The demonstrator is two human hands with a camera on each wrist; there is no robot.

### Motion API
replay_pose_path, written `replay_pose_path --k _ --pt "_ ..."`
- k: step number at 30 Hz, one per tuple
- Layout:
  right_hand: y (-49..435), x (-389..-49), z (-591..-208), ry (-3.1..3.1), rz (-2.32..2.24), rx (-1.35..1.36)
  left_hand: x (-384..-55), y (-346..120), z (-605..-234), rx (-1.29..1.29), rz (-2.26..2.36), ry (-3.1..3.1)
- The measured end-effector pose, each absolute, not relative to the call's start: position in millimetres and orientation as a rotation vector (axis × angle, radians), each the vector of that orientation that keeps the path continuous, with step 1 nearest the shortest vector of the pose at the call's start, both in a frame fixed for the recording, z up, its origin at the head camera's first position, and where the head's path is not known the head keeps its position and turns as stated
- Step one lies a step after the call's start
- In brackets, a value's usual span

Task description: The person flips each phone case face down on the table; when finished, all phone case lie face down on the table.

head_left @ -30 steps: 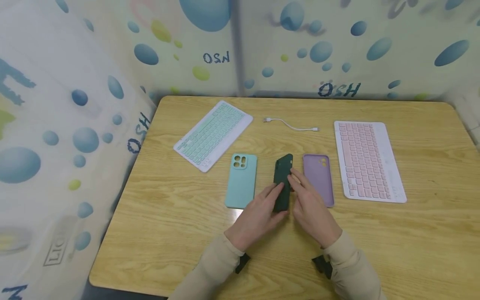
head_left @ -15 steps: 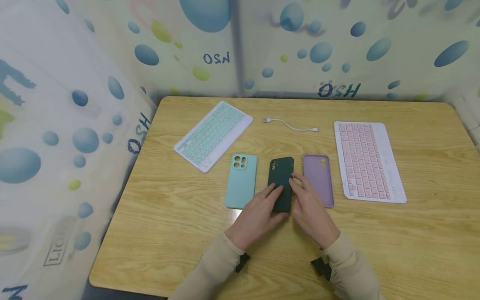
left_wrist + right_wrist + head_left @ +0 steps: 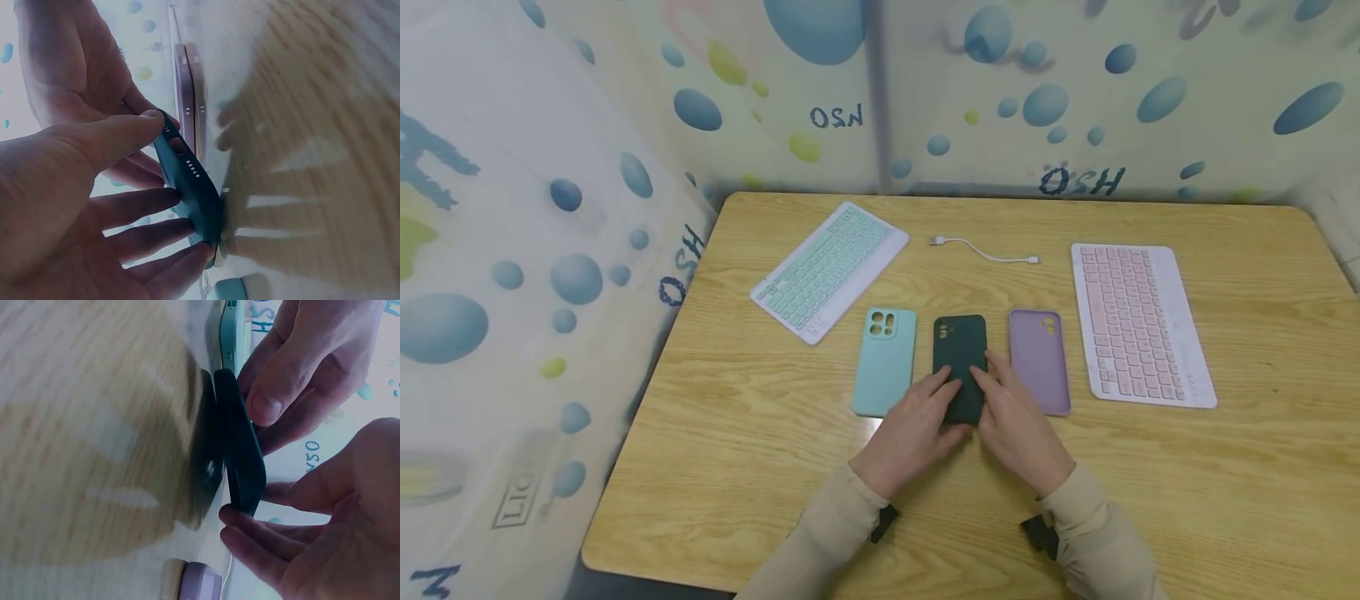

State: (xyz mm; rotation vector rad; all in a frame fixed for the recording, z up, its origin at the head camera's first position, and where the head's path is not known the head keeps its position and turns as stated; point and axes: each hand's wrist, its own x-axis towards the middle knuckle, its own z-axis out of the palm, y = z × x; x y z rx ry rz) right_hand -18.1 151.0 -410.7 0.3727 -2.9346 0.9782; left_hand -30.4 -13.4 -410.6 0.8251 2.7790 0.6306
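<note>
A dark green phone case lies back side up between both hands, slightly tilted in the wrist views, with its camera cutouts at the far left corner. My left hand holds it at the near end: the thumb is on the bottom edge and the fingers on the back and left side. On the other side, my right hand pinches the right edge, fingertips on the rim and back. Whether a phone is inside the case cannot be told. Left of it lies a light blue phone case; right of it, a purple phone case.
Behind the cases on the wooden table are a white keyboard with mint keys, a short white USB cable and a white keyboard with pink keys. A patterned wall covering rises behind the far edge.
The dark green case has turned from standing tilted on its side to nearly flat, back side up. The right fingers have shifted slightly left onto its back.
</note>
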Motion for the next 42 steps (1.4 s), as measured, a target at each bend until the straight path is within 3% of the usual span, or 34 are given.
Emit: replay_pose_path --k 42 --pt "140 -15 -417 -3.076 0.657 0.415 -27 -11 -418 0.843 0.46 2.871"
